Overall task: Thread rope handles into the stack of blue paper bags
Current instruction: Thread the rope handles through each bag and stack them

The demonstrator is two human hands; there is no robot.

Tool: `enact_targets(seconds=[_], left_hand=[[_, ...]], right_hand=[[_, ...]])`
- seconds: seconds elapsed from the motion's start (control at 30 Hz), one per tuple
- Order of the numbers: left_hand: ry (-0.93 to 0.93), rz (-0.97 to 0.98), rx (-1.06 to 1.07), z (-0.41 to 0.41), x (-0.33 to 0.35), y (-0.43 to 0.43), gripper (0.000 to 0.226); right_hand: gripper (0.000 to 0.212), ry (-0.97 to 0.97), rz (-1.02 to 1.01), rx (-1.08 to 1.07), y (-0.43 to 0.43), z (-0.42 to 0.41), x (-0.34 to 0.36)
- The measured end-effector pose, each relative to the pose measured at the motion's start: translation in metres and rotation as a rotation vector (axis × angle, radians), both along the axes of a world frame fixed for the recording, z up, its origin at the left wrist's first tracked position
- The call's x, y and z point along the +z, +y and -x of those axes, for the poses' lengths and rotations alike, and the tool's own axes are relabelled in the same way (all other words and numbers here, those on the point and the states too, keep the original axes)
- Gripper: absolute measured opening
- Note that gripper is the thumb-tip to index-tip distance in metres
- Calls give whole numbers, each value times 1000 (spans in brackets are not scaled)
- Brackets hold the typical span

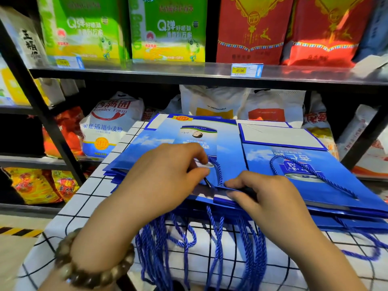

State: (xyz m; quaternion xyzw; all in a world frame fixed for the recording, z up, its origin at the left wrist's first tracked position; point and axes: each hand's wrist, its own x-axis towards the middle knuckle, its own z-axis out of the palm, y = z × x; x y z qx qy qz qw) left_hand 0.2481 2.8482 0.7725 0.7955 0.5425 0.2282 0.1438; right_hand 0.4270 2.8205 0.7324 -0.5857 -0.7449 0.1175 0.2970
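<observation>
Nearest: bracelet (92,269) on the L wrist, then spare ropes (216,238) hanging over the table edge across the checked cloth (63,223). L hand (165,173) had thumb & forefinger pinched tight on a rope (219,171) just behind its dark tip, other fingers curled in. The tip pointed at the near rim of the bag (163,135). R hand (264,196) had thumb & fingers closed on that same rim, pinning it. The bag lay flat on top of the stack (113,173), mid-table, just beside a done bag (346,177) w/ its handle already looped.

Handling, as I judged it: the rope was soft, limp & light, so it wouldn't push through. Best taken right behind the stiff tip. The paper looked thin & prob. tears at the hole, so grip the folded rim close by. Glossy bags may slide on each other.

Beyond: shelf (189,72) w/ flour sacks below, green & red packs above.
</observation>
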Motion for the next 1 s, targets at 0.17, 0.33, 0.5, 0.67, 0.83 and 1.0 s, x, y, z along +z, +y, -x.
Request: enact_targets(seconds=[0.17,0.33,0.5,0.67,0.83,1.0], left_hand=[[44,160,-130,-28,2,20,14],[27,214,-213,-39,0,25,19],[-119,169,-149,-41,-1,26,22],[-123,-147,100,-41,-2,33,19],[9,-184,100,-24,-2,17,7],[212,-131,486,45,7,19,27]], right_hand=[[15,90,-110,-55,-4,3,-8],[33,87,-205,-48,-5,4,-12],[24,149,-266,-22,-5,3,-12],[21,164,-269,51,-7,0,-16],[29,296,-129,83,-6,-8,-11],[30,274,-173,-291,10,-26,8]])
